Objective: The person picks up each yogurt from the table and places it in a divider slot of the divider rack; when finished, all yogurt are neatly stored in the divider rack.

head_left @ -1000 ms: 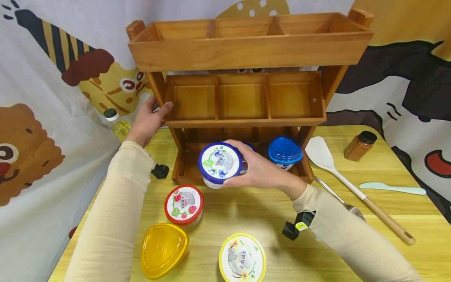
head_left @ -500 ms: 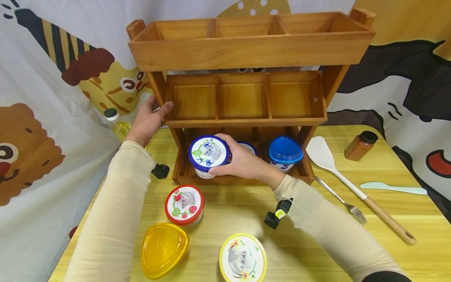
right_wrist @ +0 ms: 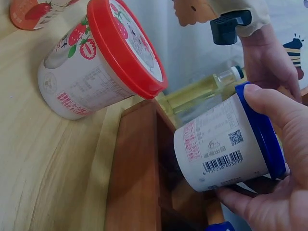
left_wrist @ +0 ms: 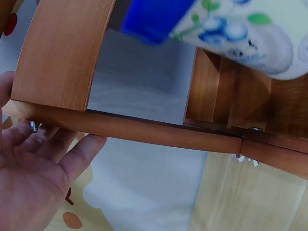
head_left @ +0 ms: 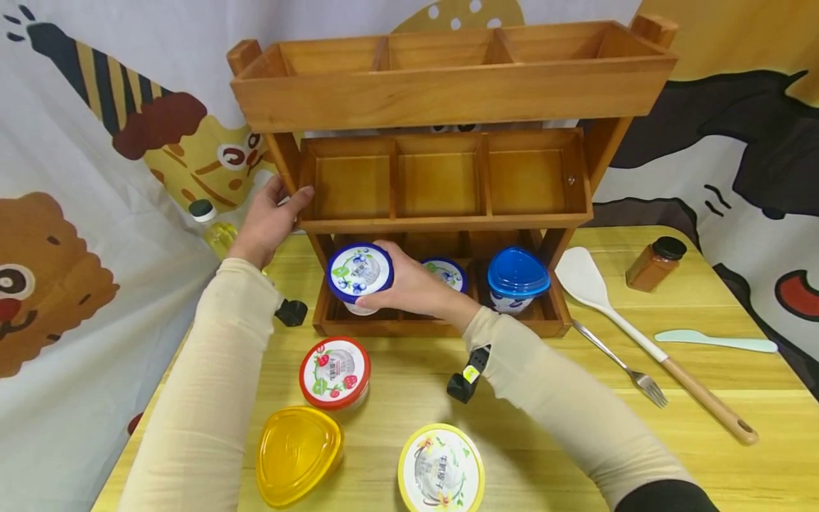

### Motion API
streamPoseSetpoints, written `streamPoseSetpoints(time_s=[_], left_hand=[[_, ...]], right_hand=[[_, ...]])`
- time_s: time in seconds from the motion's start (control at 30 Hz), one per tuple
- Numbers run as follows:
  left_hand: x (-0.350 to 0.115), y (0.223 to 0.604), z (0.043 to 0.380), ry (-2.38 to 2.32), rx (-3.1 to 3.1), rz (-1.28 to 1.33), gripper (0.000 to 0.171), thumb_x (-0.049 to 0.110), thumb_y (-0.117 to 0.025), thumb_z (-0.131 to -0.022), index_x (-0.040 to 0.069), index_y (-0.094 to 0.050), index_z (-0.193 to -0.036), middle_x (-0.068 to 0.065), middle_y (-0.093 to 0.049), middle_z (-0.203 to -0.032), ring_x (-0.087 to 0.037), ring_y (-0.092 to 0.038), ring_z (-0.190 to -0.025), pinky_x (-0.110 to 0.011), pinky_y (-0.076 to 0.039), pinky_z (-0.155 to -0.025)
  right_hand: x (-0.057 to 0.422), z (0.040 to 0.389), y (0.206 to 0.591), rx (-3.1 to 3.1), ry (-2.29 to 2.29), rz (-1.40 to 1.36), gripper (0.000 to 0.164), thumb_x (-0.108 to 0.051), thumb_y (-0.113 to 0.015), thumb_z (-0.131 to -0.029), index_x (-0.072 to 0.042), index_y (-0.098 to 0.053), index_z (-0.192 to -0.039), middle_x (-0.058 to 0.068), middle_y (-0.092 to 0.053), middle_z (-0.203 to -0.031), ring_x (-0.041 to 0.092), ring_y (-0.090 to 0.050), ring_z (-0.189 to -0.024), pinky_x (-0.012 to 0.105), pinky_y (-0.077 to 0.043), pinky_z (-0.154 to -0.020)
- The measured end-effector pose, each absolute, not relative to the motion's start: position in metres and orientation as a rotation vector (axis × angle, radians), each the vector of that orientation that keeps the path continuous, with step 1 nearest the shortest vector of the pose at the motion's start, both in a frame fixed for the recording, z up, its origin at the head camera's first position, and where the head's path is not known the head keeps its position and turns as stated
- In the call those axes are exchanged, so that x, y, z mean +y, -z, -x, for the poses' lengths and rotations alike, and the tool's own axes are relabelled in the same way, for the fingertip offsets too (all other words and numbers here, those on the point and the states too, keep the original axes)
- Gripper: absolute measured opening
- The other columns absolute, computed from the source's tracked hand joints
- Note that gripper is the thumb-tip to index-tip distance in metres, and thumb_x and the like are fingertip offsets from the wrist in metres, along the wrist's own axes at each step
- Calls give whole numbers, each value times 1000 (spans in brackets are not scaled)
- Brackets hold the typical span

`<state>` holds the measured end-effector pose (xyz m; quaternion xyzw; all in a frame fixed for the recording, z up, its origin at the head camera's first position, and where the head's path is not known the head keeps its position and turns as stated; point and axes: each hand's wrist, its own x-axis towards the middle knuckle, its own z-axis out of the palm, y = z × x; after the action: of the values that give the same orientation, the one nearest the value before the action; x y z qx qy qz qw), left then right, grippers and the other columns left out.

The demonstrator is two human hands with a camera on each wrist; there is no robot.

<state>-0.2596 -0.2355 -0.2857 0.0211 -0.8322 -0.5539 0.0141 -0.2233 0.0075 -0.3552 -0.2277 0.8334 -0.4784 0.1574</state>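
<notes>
My right hand (head_left: 409,283) grips a round tub with a blue lid and blueberry print (head_left: 360,273), held over the left part of the wooden rack's bottom tier (head_left: 419,327). In the right wrist view the tub's white side with a barcode (right_wrist: 216,144) shows between thumb and fingers. My left hand (head_left: 267,219) holds the left side of the rack at the middle tier (head_left: 441,223); in the left wrist view its fingers lie round a wooden upright (left_wrist: 144,134). Another blue-lidded tub (head_left: 446,272) stands in the bottom tier's middle, and a blue triangular-lidded tub (head_left: 517,274) at its right.
In front of the rack stand a red-lidded strawberry tub (head_left: 335,372), an orange-yellow triangular-lidded tub (head_left: 297,455) and a yellow-lidded tub (head_left: 441,469). At right lie a white spatula (head_left: 582,277), a fork (head_left: 646,386), a pale knife (head_left: 716,341) and a spice jar (head_left: 655,264). An oil bottle (head_left: 217,231) stands behind left.
My right hand has carried the blueberry tub left and slightly back, to above the bottom tier's left part, uncovering the tub in the middle. The left hand has stayed on the rack.
</notes>
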Motion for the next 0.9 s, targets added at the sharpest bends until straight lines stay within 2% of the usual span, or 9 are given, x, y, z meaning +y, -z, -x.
streamPoseSetpoints(time_s=[0.27,0.5,0.9], left_hand=[[-236,287,261,1715,-2606,-83,65,46,-50,-100,26,-24,-156,-5,-33,-159,-28,-44,-138,-47,-40,-113],[-235,287,260,1718,-2600,-83,66,47,-51,-100,26,-24,-156,-5,-34,-158,-28,-44,-137,-46,-40,-113],[-235,287,260,1742,-2578,-64,64,47,-51,-100,25,-27,-155,-6,-37,-156,-27,-46,-135,-46,-41,-112]], right_hand=[[-6,228,364,2398,1394,571,110,-36,-88,-71,-16,-20,-155,10,-55,-137,25,-53,-125,44,-42,-109],[-22,228,371,2478,1345,503,113,-35,-87,-73,-11,-15,-157,16,-47,-146,30,-49,-131,44,-38,-113],[-34,228,386,2522,1358,393,112,-30,-87,-74,-5,-15,-156,20,-41,-150,32,-45,-135,41,-36,-115]])
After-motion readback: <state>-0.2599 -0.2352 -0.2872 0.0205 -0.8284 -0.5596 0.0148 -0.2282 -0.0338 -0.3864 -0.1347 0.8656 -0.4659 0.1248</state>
